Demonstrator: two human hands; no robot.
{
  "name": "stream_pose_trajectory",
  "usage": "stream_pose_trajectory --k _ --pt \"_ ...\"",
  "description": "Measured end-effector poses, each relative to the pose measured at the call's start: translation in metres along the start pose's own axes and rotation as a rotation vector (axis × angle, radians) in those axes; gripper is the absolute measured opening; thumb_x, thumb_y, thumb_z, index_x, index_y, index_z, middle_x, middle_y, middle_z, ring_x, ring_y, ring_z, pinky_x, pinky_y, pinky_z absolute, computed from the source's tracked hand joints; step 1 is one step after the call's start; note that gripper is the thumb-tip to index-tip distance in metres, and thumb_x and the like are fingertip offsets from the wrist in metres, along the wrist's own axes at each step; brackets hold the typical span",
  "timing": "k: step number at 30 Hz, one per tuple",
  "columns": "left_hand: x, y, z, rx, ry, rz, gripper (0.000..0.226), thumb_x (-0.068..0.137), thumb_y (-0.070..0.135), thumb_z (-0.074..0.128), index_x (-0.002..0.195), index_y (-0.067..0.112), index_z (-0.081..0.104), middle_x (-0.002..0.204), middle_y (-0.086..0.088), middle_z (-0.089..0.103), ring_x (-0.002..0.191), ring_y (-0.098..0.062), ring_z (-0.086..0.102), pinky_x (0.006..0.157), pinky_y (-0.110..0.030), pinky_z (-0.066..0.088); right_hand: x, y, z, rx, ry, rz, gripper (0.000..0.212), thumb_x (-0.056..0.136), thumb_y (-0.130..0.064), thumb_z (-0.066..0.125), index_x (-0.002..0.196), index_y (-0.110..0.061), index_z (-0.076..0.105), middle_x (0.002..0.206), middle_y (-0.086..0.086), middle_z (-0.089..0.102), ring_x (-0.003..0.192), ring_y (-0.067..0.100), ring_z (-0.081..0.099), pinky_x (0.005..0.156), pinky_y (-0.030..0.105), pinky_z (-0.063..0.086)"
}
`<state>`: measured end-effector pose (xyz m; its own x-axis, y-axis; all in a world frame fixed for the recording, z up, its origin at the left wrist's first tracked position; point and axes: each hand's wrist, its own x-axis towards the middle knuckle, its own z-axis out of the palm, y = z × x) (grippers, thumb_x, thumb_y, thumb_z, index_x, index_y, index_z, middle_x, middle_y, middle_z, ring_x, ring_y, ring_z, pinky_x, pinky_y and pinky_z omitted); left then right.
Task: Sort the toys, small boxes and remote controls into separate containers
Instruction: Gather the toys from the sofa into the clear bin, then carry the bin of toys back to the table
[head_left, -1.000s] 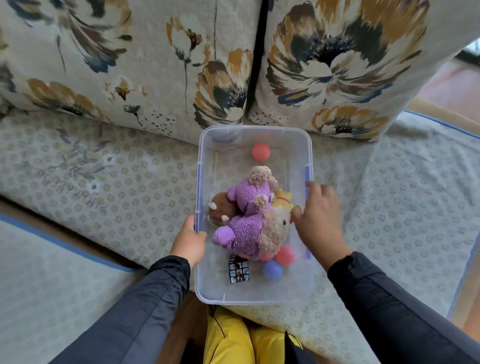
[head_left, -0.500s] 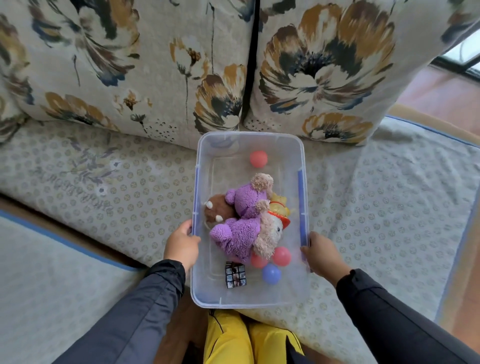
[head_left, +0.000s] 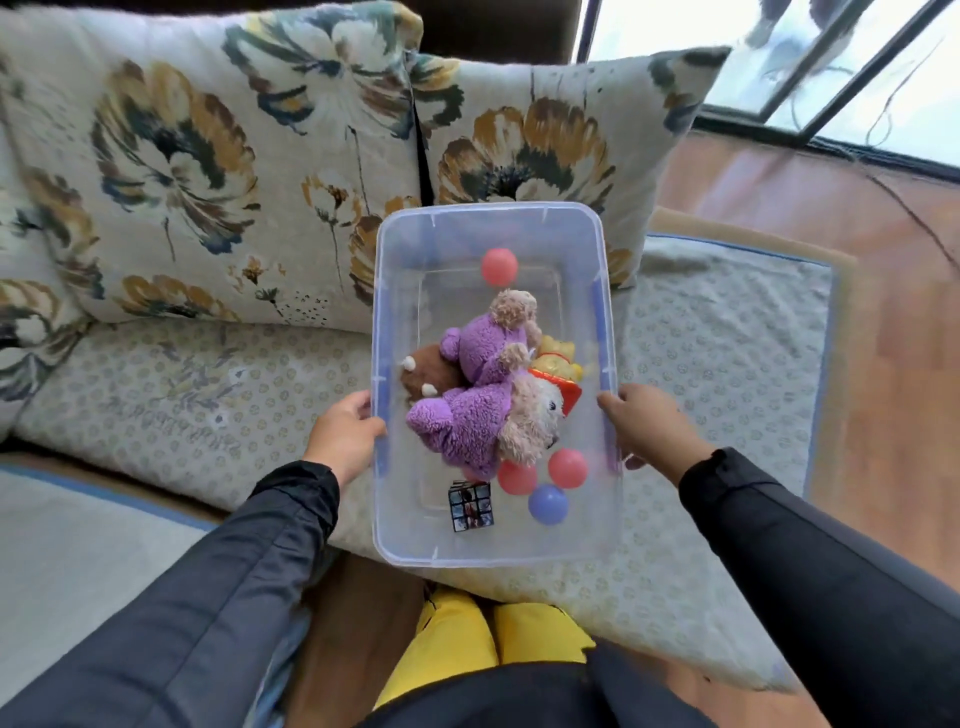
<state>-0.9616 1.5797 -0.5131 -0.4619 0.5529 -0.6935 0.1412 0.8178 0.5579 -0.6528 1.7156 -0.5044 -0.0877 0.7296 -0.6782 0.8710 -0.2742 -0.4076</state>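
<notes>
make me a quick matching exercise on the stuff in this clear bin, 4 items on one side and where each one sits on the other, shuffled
Things:
1. lone pink ball
2. puzzle cube
3. brown plush
4. gold cat figure

Places in the clear bin:
a. near end, beside the blue ball
b. right of the purple plush bears
c. far end, by itself
d. left of the purple plush bears

Pairs: 1-c, 2-a, 3-d, 4-b

Both arms in dark navy long sleeves, smooth slightly shiny jacket fabric, creased along the forearms, plain cuffs at the wrists. Left hand (head_left: 345, 434) and right hand (head_left: 654, 428) bare, no gloves. Bright yellow trousers (head_left: 493, 636) below.
</notes>
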Motion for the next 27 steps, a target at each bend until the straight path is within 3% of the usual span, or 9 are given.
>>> stream_pose_trajectory --k 3,5,10,14,16,18,21,25,27 --pt "-0.011 0.019 0.002 0.006 -0.015 0.039 0.036 0.091 -0.001 0.051 0.111 0.027 0.062 0.106 0.006 0.065 0.079 -0.017 0.058 0.064 -0.029 0.047 -0.022 0.006 -0.015 0.014 0.02 -0.074 0.016 0.088 -0.017 0.044 0.075 -0.007 0.048 0.06 0.016 0.061 0.038 0.025 0.058 0.036 0.034 0.049" --pt "-0.017 0.024 0.004 0.019 -0.024 0.068 0.037 0.089 -0.002 0.052 0.11 0.026 0.062 0.104 0.004 0.066 0.08 -0.016 0.058 0.07 -0.031 0.049 -0.037 0.013 -0.019 0.02 0.006 -0.058 0.015 0.088 -0.013 0.044 0.075 -0.007 0.048 0.062 0.019 0.063 0.04 0.026 0.062 0.04 0.038 0.054" --pt "-0.021 0.033 0.003 0.121 -0.116 0.114 0.037 0.087 -0.002 0.054 0.116 0.014 0.069 0.106 -0.005 0.072 0.092 -0.023 0.064 0.089 -0.041 0.053 -0.074 0.03 -0.01 0.103 0.055 0.075 0.015 0.09 -0.013 0.045 0.088 -0.003 0.055 0.082 0.02 0.065 0.067 0.037 0.067 0.061 0.048 0.059" --pt "-0.014 0.053 0.005 0.203 -0.192 0.231 0.03 0.085 -0.005 0.052 0.104 0.009 0.072 0.095 -0.006 0.071 0.082 -0.021 0.059 0.076 -0.032 0.048 -0.106 0.037 0.009 0.181 0.134 0.201 0.019 0.09 -0.011 0.044 0.092 0.003 0.057 0.086 0.026 0.065 0.072 0.041 0.066 0.068 0.051 0.058" --pt "-0.012 0.065 0.006 0.254 -0.226 0.301 0.025 0.084 -0.004 0.052 0.095 0.007 0.072 0.085 -0.004 0.067 0.077 -0.02 0.054 0.067 -0.028 0.044 -0.126 0.038 0.022 0.252 0.182 0.239 0.015 0.089 -0.01 0.043 0.084 -0.001 0.054 0.08 0.027 0.065 0.065 0.04 0.067 0.062 0.05 0.058" --pt "-0.011 0.078 0.005 0.31 -0.245 0.359 0.022 0.082 -0.002 0.054 0.095 0.006 0.07 0.087 -0.005 0.066 0.078 -0.021 0.053 0.068 -0.03 0.043 -0.147 0.041 0.037 0.3 0.251 0.283 0.015 0.088 -0.011 0.042 0.073 -0.01 0.047 0.073 0.023 0.063 0.053 0.034 0.066 0.047 0.04 0.054" --pt "-0.017 0.099 0.006 0.379 -0.311 0.445 0.018 0.079 -0.001 0.054 0.094 0.006 0.063 0.087 -0.005 0.059 0.076 -0.02 0.049 0.067 -0.032 0.041 -0.178 0.044 0.065 0.432 0.329 0.362 0.015 0.088 -0.013 0.041 0.073 -0.012 0.045 0.07 0.019 0.062 0.041 0.029 0.064 0.036 0.03 0.046" --pt "-0.039 0.115 0.021 0.39 -0.42 0.524 0.016 0.076 -0.003 0.052 0.083 0.011 0.056 0.081 -0.002 0.052 0.073 -0.019 0.043 0.063 -0.032 0.036 -0.221 0.051 0.095 0.53 0.457 0.469 0.017 0.087 -0.012 0.046 0.07 -0.015 0.047 0.069 0.011 0.058 0.045 0.021 0.059 0.031 0.012 0.03" --pt "-0.054 0.117 0.036 0.395 -0.488 0.546 0.018 0.076 -0.005 0.051 0.079 0.012 0.052 0.079 -0.001 0.049 0.071 -0.019 0.04 0.06 -0.031 0.033 -0.247 0.057 0.107 0.62 0.522 0.5 0.014 0.087 -0.013 0.046 0.074 -0.015 0.052 0.076 0.012 0.061 0.051 0.028 0.064 0.037 0.022 0.046"
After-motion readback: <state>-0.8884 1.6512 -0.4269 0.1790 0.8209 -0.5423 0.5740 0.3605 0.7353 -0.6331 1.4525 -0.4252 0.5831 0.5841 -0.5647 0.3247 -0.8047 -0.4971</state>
